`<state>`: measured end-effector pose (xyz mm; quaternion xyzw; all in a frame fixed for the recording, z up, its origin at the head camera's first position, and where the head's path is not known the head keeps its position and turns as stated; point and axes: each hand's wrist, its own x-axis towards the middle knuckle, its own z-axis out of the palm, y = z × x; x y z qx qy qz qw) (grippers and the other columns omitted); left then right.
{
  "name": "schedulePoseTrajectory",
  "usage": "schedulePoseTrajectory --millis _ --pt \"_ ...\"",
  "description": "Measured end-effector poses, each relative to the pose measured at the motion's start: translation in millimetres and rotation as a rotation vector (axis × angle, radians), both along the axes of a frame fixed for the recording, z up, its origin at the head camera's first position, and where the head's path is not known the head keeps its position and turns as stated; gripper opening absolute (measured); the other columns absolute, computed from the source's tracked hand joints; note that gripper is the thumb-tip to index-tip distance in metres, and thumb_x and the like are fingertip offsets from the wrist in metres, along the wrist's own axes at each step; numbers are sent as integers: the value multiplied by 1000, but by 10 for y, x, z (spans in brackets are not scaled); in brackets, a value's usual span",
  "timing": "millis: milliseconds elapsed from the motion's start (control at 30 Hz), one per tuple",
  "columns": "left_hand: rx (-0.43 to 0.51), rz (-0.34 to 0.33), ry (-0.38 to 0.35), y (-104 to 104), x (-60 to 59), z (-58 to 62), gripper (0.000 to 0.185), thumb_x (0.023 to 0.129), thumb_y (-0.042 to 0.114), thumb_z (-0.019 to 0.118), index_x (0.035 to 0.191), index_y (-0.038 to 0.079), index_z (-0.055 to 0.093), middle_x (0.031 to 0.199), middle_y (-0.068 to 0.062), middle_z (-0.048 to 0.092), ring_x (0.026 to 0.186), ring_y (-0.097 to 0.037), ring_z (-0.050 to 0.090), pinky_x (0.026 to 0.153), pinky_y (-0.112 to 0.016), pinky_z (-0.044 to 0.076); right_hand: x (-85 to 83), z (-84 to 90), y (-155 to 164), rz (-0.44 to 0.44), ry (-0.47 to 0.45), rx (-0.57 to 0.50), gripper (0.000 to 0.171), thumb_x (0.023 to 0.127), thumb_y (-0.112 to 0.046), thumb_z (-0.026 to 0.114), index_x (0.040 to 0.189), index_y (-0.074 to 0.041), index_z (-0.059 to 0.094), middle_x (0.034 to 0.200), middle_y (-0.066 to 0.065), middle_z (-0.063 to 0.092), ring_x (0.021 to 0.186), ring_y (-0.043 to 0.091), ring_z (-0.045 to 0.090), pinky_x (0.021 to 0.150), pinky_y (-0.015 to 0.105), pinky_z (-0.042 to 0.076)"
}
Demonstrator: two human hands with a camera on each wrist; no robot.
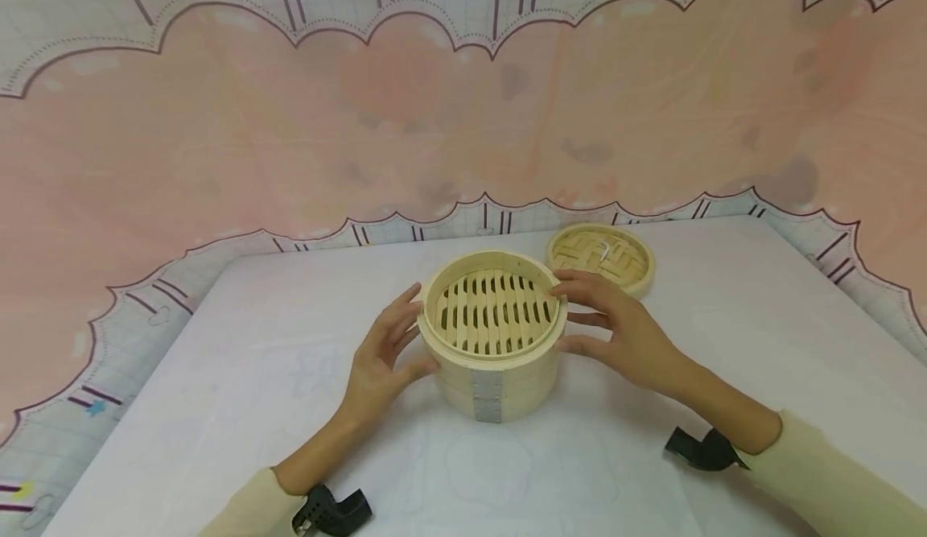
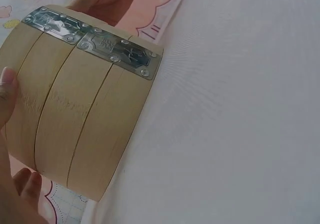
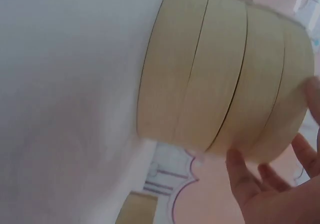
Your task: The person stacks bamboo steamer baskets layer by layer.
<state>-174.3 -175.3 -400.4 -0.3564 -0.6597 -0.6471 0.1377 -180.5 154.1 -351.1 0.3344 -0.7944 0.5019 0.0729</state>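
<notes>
A round bamboo steamer [image 1: 449,380] stands upright on the white table, its slatted inside [image 1: 496,311] facing up and uncovered. My left hand [image 1: 372,368] holds its left side, with the thumb at the front of the wall and the fingers round the side. On the right side, my right hand [image 1: 630,336] grips the upper wall, fingers at the rim and thumb lower down. A riveted metal plate [image 2: 105,47] joins the bands at the front. Close up in the right wrist view, the fingertips of my right hand [image 3: 285,199] touch the banded wall [image 3: 215,74].
Behind and to the right of the steamer lies its woven bamboo lid [image 1: 615,262] with a small white loop on top. The white tabletop [image 1: 304,311] extends around both. A patterned pink and white cloth [image 1: 434,126] hangs behind the table.
</notes>
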Motion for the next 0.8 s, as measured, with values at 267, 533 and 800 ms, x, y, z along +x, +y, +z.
schedulePoseTrajectory --millis 267,533,800 --pt "24 -48 -48 1 -13 -70 78 77 13 78 140 -3 36 154 -15 26 138 -38 26 112 -44 31 -221 63 274 -122 -120 -22 48 92 -12 65 135 -9 46 134 14 51 118 34 54 88 21 52" --pt "-3 -32 -63 15 -23 -57 80 75 14 80 140 -1 36 155 -12 26 138 -34 28 112 -43 30 -470 51 670 -370 -15 -59 36 95 -16 61 129 -6 53 125 6 57 116 19 55 91 13 46" --pt "-39 6 -81 -10 -33 -69 80 74 9 79 141 1 36 153 -10 29 138 -31 31 111 -41 32 -649 -104 919 -526 -128 34 47 95 -35 59 130 -4 53 133 14 52 125 29 45 101 32 46"
